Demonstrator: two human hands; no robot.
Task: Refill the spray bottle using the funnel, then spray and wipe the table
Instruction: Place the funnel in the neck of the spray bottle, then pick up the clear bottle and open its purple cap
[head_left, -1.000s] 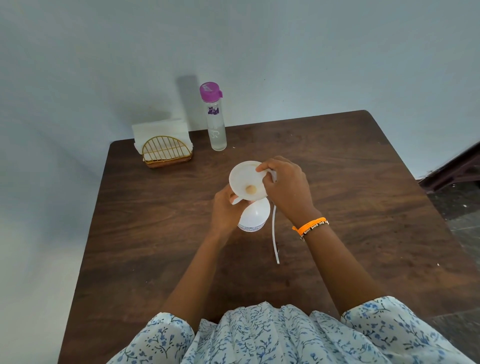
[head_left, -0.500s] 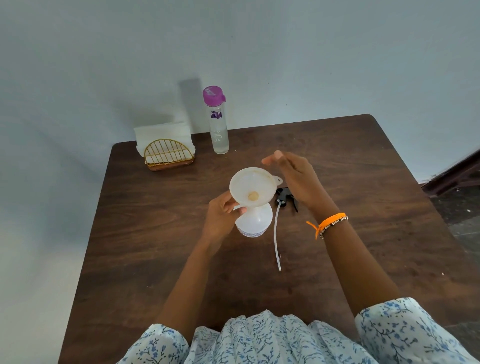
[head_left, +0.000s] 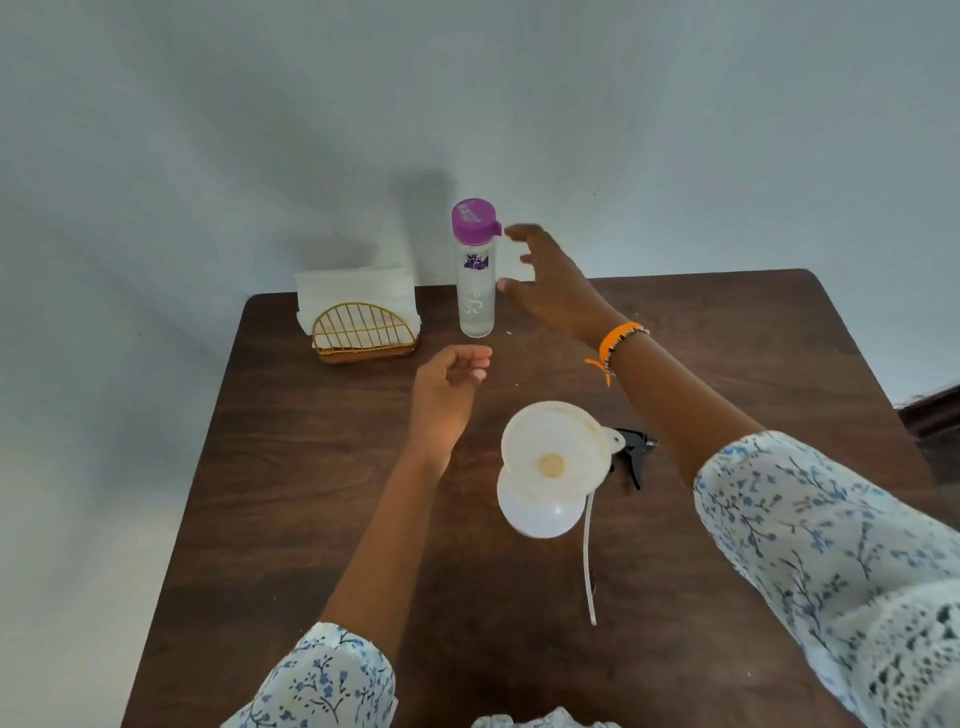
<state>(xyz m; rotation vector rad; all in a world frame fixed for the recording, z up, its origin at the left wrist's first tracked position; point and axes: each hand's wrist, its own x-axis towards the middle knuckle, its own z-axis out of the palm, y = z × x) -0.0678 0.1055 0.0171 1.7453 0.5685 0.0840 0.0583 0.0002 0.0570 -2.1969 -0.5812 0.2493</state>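
I see the white funnel (head_left: 555, 451) seated in the neck of the translucent spray bottle (head_left: 540, 512), which stands upright on the dark wooden desk (head_left: 291, 467) a little right of the frame's centre. Neither of my hands touches it. Just to its right lies the black trigger head (head_left: 635, 451) on its side, partly hidden behind the funnel's rim, with its clear dip tube (head_left: 589, 558) trailing down the frame across the wood.

My right hand (head_left: 550, 283) is stretched toward the upper middle of the frame, fingers spread and extended, holding nothing. It sits just beside the clear water bottle (head_left: 475, 291) with the purple cap (head_left: 474, 217); the fingertips are blurred, so I cannot tell whether they touch the bottle, though a gap seems to show between them and it. An orange bracelet (head_left: 618, 340) circles that wrist.

My left hand (head_left: 449, 387) hangs above the desk left of the funnel, fingers loosely curled and empty, apart from both bottles.

The water bottle stands upright near the desk's far edge, against the pale wall. To its left, in the upper left of the desk, a gold wire holder (head_left: 363, 332) carries a stack of white napkins (head_left: 356, 288). Floral sleeves show along the bottom and right edges of the frame
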